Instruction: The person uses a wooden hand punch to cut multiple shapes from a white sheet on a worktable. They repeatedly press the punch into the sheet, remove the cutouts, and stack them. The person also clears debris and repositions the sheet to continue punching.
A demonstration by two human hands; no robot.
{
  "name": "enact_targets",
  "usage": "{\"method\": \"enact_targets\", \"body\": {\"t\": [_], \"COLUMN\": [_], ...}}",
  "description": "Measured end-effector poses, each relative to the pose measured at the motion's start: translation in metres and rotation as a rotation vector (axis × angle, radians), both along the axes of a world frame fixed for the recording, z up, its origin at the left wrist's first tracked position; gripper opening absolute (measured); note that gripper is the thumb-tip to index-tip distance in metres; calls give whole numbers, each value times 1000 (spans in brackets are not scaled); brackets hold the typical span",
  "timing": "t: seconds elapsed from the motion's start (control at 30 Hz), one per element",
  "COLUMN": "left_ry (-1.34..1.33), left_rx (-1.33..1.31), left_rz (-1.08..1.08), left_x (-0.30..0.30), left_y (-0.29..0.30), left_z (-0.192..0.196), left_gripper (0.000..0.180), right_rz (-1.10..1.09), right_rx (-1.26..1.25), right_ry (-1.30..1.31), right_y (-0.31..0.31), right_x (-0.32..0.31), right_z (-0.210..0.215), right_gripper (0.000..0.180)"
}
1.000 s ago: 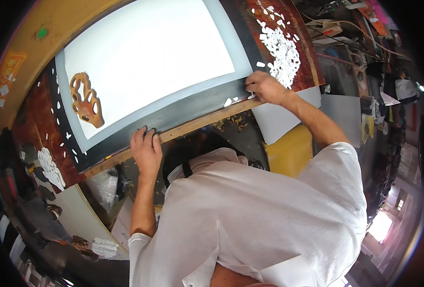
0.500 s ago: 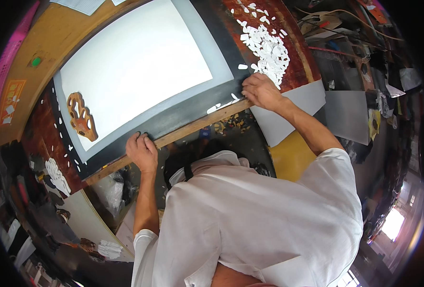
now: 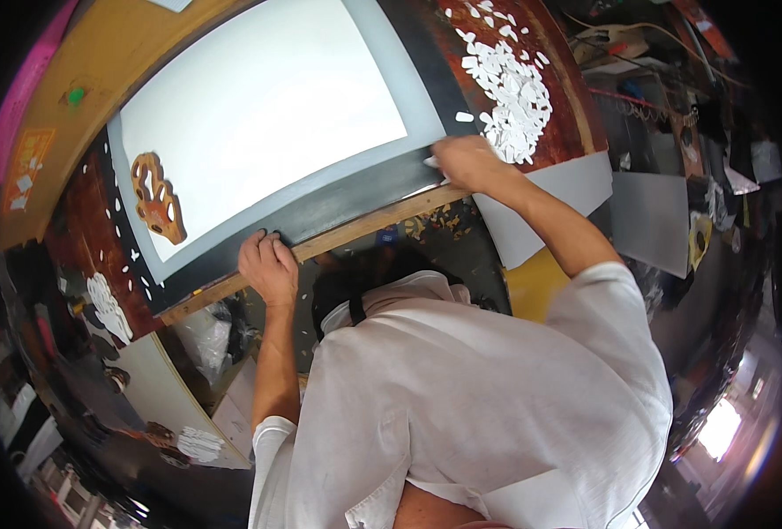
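Note:
On the black border of the work surface point(image 3: 338, 210) lies a large white sheet point(image 3: 258, 115) with a grey margin around it. A brown cutting die point(image 3: 155, 198) with several openings rests on the sheet's left part. My left hand point(image 3: 268, 266) is on the wooden front edge point(image 3: 382, 216), its bent fingers lying over the border with nothing visible in them. Farther right, my right hand point(image 3: 468, 164) is closed low over the border, slightly blurred. Small white scraps show at its fingertips and beneath it; what the fingers hold is hidden.
A heap of white scraps point(image 3: 516, 101) covers the reddish-brown board at the right. A smaller white stack point(image 3: 107, 304) sits at the left end. Grey sheet material point(image 3: 545, 207) juts out below the right corner. A yellow-brown panel point(image 3: 51, 132) borders the far left.
My right hand has moved left along the front edge, over the white scraps that lay there, and its fingers have closed up. My left hand stays at the edge. The view has shifted slightly.

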State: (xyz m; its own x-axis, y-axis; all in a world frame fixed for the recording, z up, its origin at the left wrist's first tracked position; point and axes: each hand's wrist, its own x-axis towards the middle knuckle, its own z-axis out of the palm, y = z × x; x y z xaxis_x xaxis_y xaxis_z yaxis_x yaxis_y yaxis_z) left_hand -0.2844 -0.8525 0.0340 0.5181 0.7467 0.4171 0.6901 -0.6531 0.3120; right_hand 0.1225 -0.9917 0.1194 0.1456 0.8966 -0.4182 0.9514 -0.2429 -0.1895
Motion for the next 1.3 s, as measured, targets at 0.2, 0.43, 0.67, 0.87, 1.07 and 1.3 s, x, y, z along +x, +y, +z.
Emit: {"method": "enact_targets", "body": {"t": [0.2,0.43,0.67,0.87,1.07,1.3], "left_ry": [37,47,67,60,25,-375], "left_rx": [12,27,31,37,13,-333], "left_rz": [0,-7,-11,-5,-23,53], "left_x": [4,8,11,12,17,-27], "left_y": [3,7,11,11,16,31], "left_z": [4,2,3,4,4,28], "left_gripper": [14,15,14,15,12,15], "right_rz": [-61,-33,-292,-399,-185,-508], "right_rx": [216,227,340,329,200,245], "right_ry": [198,298,167,-169,276,-5], "right_y": [-13,-43,-30,-33,-61,-42], "right_x": [-8,63,42,49,101,97], "right_z": [-13,-50,-30,-45,-53,-19], "right_gripper": [19,13,26,19,24,26]}}
